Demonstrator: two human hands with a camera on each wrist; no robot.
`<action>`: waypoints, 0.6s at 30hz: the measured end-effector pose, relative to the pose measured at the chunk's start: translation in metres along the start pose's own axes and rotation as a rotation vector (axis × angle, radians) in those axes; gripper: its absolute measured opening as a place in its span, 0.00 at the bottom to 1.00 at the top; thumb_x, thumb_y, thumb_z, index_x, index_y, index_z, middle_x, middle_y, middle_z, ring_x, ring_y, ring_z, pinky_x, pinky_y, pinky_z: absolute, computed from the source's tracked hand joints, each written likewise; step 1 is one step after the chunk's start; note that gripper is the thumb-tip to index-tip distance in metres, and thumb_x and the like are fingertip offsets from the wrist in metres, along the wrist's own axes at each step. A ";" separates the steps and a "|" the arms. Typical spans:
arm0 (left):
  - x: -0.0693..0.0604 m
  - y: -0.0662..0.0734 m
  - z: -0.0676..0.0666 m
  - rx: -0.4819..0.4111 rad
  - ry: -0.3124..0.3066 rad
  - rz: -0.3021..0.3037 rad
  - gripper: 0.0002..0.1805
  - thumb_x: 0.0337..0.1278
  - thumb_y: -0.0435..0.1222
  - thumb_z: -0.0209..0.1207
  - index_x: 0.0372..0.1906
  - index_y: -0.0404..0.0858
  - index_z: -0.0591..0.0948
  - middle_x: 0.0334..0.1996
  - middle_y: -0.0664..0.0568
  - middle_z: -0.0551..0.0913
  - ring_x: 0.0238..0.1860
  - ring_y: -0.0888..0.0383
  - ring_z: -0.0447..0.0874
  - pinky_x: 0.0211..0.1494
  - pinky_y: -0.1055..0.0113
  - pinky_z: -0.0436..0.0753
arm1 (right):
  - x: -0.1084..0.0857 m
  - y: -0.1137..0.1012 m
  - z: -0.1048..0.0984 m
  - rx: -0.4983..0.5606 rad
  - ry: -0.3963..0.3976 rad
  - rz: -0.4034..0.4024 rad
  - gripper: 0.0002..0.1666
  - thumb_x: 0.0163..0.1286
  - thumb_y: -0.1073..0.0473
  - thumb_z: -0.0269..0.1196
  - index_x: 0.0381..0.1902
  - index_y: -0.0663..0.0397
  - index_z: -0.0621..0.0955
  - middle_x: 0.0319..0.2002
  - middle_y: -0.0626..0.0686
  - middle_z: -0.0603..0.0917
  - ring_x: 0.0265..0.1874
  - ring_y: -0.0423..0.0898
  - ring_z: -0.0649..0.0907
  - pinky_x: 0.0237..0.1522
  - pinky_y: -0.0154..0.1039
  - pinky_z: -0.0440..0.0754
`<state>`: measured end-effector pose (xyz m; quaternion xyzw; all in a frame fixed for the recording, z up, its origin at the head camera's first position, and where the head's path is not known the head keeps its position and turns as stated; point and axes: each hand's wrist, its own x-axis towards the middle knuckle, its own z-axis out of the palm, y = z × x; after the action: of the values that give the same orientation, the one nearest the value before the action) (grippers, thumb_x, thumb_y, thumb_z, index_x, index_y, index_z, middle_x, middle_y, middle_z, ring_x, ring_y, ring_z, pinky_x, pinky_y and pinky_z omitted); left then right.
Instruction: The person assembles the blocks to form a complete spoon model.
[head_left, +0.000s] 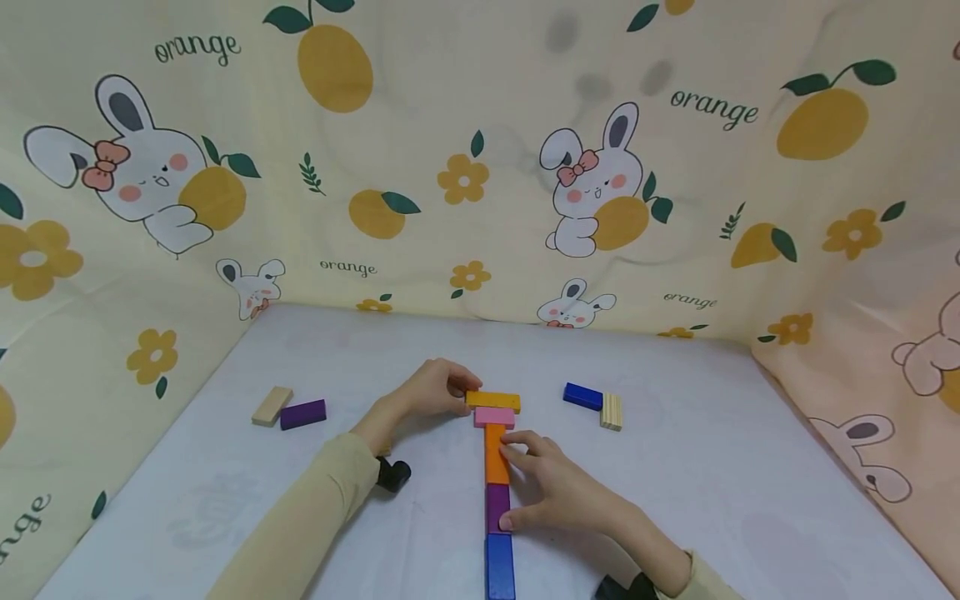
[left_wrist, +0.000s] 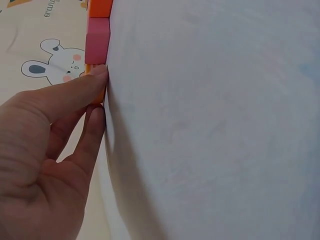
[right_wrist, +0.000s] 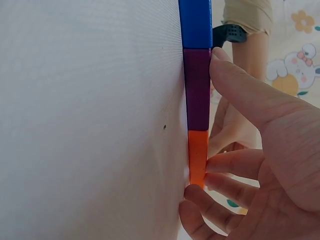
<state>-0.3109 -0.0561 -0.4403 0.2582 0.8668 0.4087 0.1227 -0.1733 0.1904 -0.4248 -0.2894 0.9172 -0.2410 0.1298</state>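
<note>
A straight line of wooden blocks runs away from me on the white table: a blue block (head_left: 499, 568) nearest, then a purple block (head_left: 495, 510) and an orange block (head_left: 494, 457). Across the far end lies a pink block (head_left: 493, 418), with a yellow-orange block (head_left: 495, 402) behind it. My left hand (head_left: 433, 388) holds the left end of the yellow-orange block with its fingertips, partly covering it in the left wrist view. Along the line's right side, my right hand (head_left: 558, 485) has spread fingers, thumb (right_wrist: 227, 70) by the purple block, other fingertips touching the orange one.
On the left, a plain wood block (head_left: 272, 407) touches a second purple block (head_left: 303, 414). A dark blue block (head_left: 583, 396) and a striped wood block (head_left: 611, 412) lie together on the right. Behind the table (head_left: 697, 467) hangs a patterned cloth (head_left: 420, 108).
</note>
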 end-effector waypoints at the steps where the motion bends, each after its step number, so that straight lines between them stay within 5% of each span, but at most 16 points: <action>1: 0.000 0.000 0.000 0.000 -0.002 0.002 0.21 0.52 0.31 0.71 0.54 0.41 0.84 0.47 0.58 0.84 0.44 0.59 0.80 0.53 0.67 0.79 | 0.000 0.000 0.000 0.000 -0.001 -0.002 0.55 0.54 0.30 0.68 0.72 0.53 0.69 0.70 0.51 0.62 0.67 0.55 0.64 0.62 0.56 0.68; 12: 0.000 -0.003 0.000 0.000 -0.014 0.026 0.22 0.52 0.32 0.72 0.55 0.40 0.84 0.46 0.58 0.84 0.45 0.58 0.80 0.53 0.66 0.79 | 0.001 0.001 0.001 0.002 -0.004 0.005 0.54 0.54 0.30 0.69 0.72 0.53 0.69 0.70 0.51 0.62 0.67 0.55 0.64 0.62 0.57 0.69; 18: -0.011 0.003 -0.008 0.000 0.016 0.063 0.26 0.52 0.32 0.72 0.59 0.37 0.81 0.52 0.51 0.83 0.52 0.54 0.78 0.57 0.62 0.77 | 0.000 0.001 0.000 -0.007 0.003 -0.001 0.55 0.54 0.29 0.68 0.72 0.53 0.69 0.70 0.50 0.62 0.67 0.54 0.64 0.62 0.56 0.69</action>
<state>-0.3037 -0.0661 -0.4333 0.2822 0.8591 0.4144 0.1026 -0.1740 0.1910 -0.4258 -0.2898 0.9182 -0.2381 0.1272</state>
